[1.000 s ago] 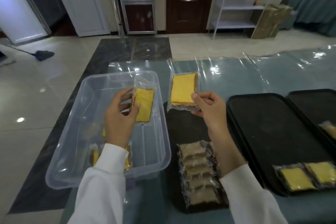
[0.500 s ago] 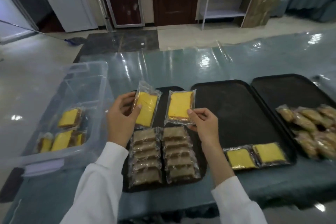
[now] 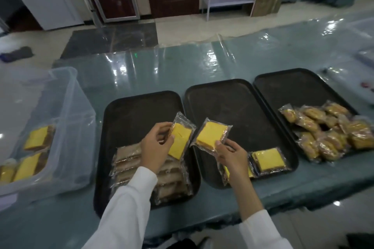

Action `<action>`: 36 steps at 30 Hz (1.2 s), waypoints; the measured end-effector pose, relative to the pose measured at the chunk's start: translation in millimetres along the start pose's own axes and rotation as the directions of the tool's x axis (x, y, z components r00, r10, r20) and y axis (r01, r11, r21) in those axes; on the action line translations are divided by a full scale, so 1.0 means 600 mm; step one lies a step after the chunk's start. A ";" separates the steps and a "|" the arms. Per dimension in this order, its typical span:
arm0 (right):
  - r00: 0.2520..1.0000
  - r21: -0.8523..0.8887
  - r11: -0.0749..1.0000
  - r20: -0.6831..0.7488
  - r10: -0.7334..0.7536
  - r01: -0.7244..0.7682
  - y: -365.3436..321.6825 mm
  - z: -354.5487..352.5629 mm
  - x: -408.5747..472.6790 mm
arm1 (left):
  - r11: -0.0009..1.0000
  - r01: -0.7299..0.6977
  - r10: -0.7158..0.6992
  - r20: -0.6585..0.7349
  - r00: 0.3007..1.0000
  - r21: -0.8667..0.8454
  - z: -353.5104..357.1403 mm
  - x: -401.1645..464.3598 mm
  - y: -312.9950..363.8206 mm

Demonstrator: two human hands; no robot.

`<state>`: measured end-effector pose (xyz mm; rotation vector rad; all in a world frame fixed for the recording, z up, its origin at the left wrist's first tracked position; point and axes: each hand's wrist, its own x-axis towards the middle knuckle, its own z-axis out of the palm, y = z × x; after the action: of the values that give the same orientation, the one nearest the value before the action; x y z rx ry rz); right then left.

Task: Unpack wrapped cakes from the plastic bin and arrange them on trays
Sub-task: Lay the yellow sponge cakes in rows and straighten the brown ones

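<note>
Because each grip pinches only the slick clear film of a wrapped yellow cake slice, the left hand [image 3: 154, 146] holding one [image 3: 180, 139] above the left black tray [image 3: 129, 119] and the right hand [image 3: 230, 154] another [image 3: 210, 134] at the middle black tray's [image 3: 228, 107] near left edge, either packet could slip and land crooked. On the left tray it might disturb the stacked brown cakes [image 3: 172, 180], and more slices wait in the clear plastic bin [image 3: 66, 119] on the desk [image 3: 162, 70].

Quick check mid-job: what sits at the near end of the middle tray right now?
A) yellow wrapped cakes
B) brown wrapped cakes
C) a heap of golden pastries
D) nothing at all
A: yellow wrapped cakes lie flat at the near end of the middle tray, beside the right hand.
</note>
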<state>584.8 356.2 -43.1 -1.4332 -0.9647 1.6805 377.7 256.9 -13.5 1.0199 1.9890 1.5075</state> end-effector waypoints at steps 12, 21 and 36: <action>0.960 0.143 0.984 -0.244 0.139 -0.106 0.041 -0.152 0.076 | 0.987 0.160 -0.148 0.353 0.924 -0.005 0.168 0.050 -0.060; 0.900 0.206 0.961 -0.357 0.250 -0.185 0.062 -0.276 0.144 | 0.975 0.211 -0.217 0.516 0.829 0.070 0.293 0.057 -0.083; 0.936 -0.314 0.887 -0.021 0.351 -0.339 0.047 -0.393 0.213 | 0.863 0.093 -0.343 0.440 0.830 0.497 0.428 0.042 -0.110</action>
<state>800.4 476.5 -150.9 -1.8830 -1.0827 1.8720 527.5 427.4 -152.7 1.1642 1.9957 0.5447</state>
